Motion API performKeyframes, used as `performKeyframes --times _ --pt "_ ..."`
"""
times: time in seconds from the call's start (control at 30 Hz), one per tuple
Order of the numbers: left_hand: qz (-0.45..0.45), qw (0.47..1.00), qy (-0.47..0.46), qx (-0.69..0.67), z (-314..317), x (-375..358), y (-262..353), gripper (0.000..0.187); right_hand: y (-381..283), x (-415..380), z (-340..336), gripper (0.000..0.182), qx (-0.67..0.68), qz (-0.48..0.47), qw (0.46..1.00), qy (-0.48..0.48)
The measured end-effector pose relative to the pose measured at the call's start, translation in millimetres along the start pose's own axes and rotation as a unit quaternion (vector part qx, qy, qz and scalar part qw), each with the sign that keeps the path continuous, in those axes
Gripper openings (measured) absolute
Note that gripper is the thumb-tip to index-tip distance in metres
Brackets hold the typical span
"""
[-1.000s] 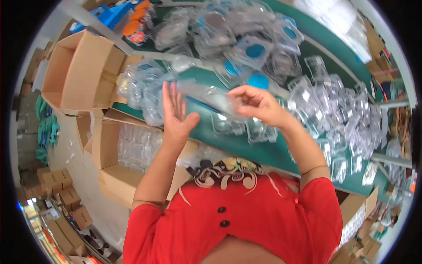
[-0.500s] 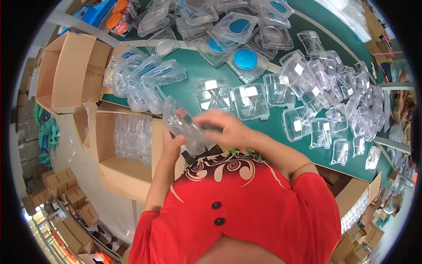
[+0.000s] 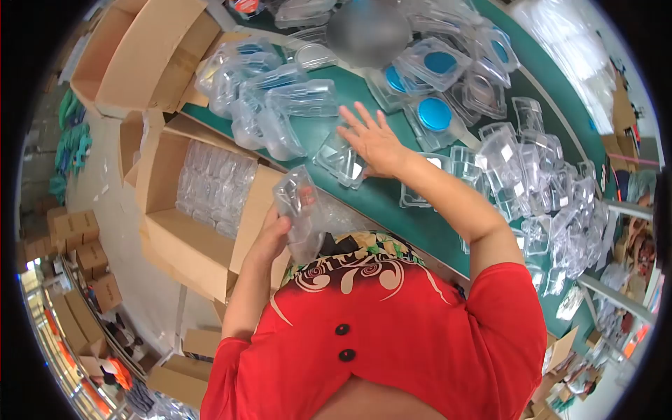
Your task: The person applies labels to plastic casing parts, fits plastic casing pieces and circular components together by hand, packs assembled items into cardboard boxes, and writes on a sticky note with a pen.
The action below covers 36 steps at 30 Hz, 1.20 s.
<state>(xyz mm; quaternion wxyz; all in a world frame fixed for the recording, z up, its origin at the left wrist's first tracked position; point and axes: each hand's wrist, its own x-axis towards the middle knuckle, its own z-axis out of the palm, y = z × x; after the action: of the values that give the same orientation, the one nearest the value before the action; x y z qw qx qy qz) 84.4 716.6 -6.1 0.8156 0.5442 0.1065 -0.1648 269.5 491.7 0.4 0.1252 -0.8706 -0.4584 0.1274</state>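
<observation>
My left hand (image 3: 271,234) grips a clear plastic clamshell shell (image 3: 299,213), held upright in front of my body by its left side. Over the green table (image 3: 392,210), my right hand (image 3: 378,145) is spread wide with fingers stretched out. Its palm and thumb overlap the right part of another clear plastic shell (image 3: 337,162) lying near the table's edge. To the left of that hand lies a heap of clear shells (image 3: 269,105), some with bluish parts.
An open carton (image 3: 189,238) packed with clear shells stands at left, below another open cardboard box (image 3: 143,59). Shells with blue discs (image 3: 435,113) lie at the back of the table. Many clear shells (image 3: 532,168) are piled at right. A blurred grey patch hides part of the far side.
My right hand has left the shell in my left hand and reached forward over the table, its fingers now spread. My left hand still holds its shell, now more upright. The view has shifted.
</observation>
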Motion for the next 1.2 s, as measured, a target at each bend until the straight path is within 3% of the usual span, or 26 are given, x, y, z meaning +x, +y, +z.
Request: performKeyframes --times 0.03,0.1,0.17,0.23,0.27,0.33,0.37,0.4,0.43,0.47,0.57,0.6,0.7,0.73,0.8,0.87,0.9,0.97,1.0,1.1,1.2 --pt "0.016 1.000 0.014 -0.008 4 2 2 0.115 -9 -5 -4 0.098 0.024 0.004 0.999 0.033" --pt "0.049 0.998 0.042 -0.027 19 10 6 0.116 -35 -23 -15 0.088 0.286 -0.027 0.955 0.074" --pt "0.099 0.993 0.061 -0.030 32 27 -7 0.100 -73 -53 -35 0.085 0.474 0.009 0.877 0.075" --pt "0.130 0.984 0.115 0.048 63 45 -7 0.092 -85 -70 -21 0.086 0.426 0.056 0.891 0.146" --pt "0.121 0.985 0.089 0.085 65 48 -6 0.078 -85 -76 -17 0.087 0.400 0.082 0.894 0.184" --pt "0.075 0.979 0.022 0.190 66 54 19 0.058 -55 -100 -29 0.084 0.508 0.197 0.821 0.169" --pt "0.037 0.965 -0.023 0.260 61 60 35 0.053 -35 -117 -40 0.083 0.633 0.205 0.730 0.154" --pt "0.215 0.826 -0.056 0.517 52 70 40 0.049 -22 -135 -49 0.082 0.728 0.187 0.641 0.154" --pt "0.266 0.733 -0.084 0.621 53 86 49 0.059 -6 -157 -48 0.084 0.784 0.174 0.575 0.157" --pt "0.316 0.623 -0.110 0.707 56 102 56 0.069 6 -171 -45 0.085 0.807 0.130 0.557 0.147" --pt "0.380 0.350 -0.218 0.828 44 151 42 0.085 11 -211 -22 0.085 0.884 0.117 0.421 0.166" --pt "0.376 0.241 -0.265 0.854 34 170 32 0.095 9 -221 -17 0.078 0.908 0.082 0.386 0.139" --pt "0.240 0.190 -0.400 0.864 80 181 63 0.106 3 -232 2 0.069 0.863 0.090 0.493 0.068" --pt "0.253 0.196 -0.380 0.868 84 183 56 0.117 -1 -233 5 0.071 0.820 0.125 0.556 0.048" --pt "0.153 0.227 -0.308 0.911 118 174 46 0.111 -5 -231 3 0.073 0.716 0.192 0.671 0.000" --pt "0.056 0.234 -0.245 0.939 145 165 31 0.110 -6 -233 5 0.072 0.679 0.188 0.709 -0.005" --pt "0.087 0.218 -0.237 0.943 144 166 24 0.112 -7 -234 6 0.072 0.660 0.187 0.727 -0.010" --pt "0.147 0.192 -0.219 0.945 141 167 12 0.116 -20 -222 -27 0.076 0.521 0.217 0.808 -0.168" --pt "0.154 0.236 -0.232 0.931 142 167 15 0.125 -25 -219 -39 0.078 0.439 0.228 0.834 -0.245" --pt "0.175 0.205 -0.419 0.867 132 172 37 0.129 -50 -226 -13 0.091 0.450 0.154 0.869 -0.133" --pt "0.219 0.222 -0.453 0.835 121 188 39 0.134 -40 -228 -9 0.099 0.517 0.152 0.831 -0.138"
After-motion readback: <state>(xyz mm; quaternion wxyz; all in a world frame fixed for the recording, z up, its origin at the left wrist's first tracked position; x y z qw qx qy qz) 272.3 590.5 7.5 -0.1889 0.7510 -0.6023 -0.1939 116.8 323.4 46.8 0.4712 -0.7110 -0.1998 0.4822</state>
